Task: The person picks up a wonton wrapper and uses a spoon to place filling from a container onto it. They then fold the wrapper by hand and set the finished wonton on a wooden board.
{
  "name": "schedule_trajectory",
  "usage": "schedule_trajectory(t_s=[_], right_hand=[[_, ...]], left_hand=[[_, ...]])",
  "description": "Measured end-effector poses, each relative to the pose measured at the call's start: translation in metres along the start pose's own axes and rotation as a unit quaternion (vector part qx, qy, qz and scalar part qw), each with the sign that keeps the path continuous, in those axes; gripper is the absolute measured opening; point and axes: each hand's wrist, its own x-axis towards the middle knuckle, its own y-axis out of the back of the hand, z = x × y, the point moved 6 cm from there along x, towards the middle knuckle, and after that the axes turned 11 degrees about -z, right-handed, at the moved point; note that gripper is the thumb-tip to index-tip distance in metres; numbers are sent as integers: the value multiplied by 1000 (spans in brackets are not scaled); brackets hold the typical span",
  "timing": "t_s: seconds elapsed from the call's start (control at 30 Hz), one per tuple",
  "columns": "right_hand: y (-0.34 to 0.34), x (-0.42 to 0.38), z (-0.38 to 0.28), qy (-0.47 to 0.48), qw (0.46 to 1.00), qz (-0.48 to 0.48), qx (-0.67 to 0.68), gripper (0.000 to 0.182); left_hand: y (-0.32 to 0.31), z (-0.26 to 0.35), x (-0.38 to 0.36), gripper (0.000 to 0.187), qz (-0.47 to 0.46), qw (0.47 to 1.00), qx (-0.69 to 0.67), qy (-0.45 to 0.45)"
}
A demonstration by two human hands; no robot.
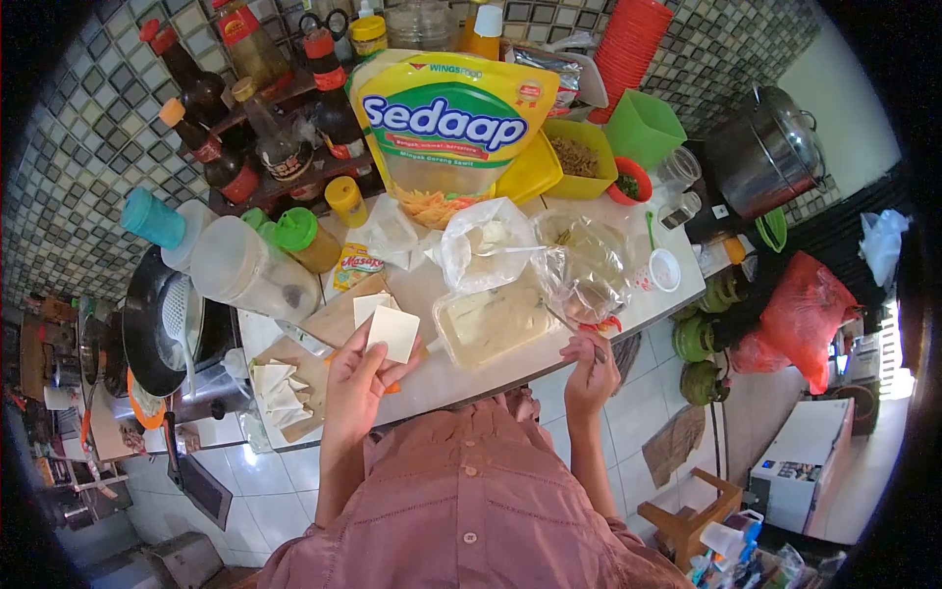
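Left hand point(359, 376): the grip pinches a thin, cream-coloured square wrapper point(393, 336), thumb lapping its near-left part, fingers beneath. Wrapper is held up above the pale surface point(437, 384), broad face towards the camera. Sides look about equal, so no clear long axis; it is turned slightly, its far edge leaning to the right. Further cream squares point(372, 305) lie just beyond it.

Right hand point(590, 375): the grip is narrow, fingertips closed on a thin, dark, stick-like utensil point(562, 321). Long axis runs obliquely, from the fingers away and to the left; the far end points towards the right side of a rectangular clear plastic tray point(468, 346). Whether it touches cannot be told.

Containers: the tray holds a pale tan, smooth-looking mass. Just beyond, a white translucent plastic bag point(463, 241) stands with its mouth spread, whitish material within. To its right, a crumpled clear plastic bag point(605, 257); contents unclear. Farther back, a yellow square plastic tub point(598, 184) contains brown crumbly material; touching or just beside it, a small round red bowl point(618, 193) contains chopped greens. Left of the left hand, folded cream pieces point(282, 395) lie heaped on a flat brown sheet point(316, 377).
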Motion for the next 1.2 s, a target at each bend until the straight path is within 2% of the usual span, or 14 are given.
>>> schedule_trajectory(t_s=[0.07,0.4,0.67,0.97,1.2], right_hand=[[4,-6,7,-14,997,47,53,17],[-4,-10,34,-124,974,62,181,23],[-11,-17,53,-210,913,102,334,27],[1,-20,51,-177,889,129,401,27],[7,-18,47,-130,906,134,380,28]], left_hand=[[0,1,1,39,3,1000,14,-3],[7,2,7,33,13,1000,9,-5],[11,-4,9,34,5,1000,-23,15],[9,-27,12,31,7,995,-88,48],[5,-32,14,32,-15,993,-98,67]])
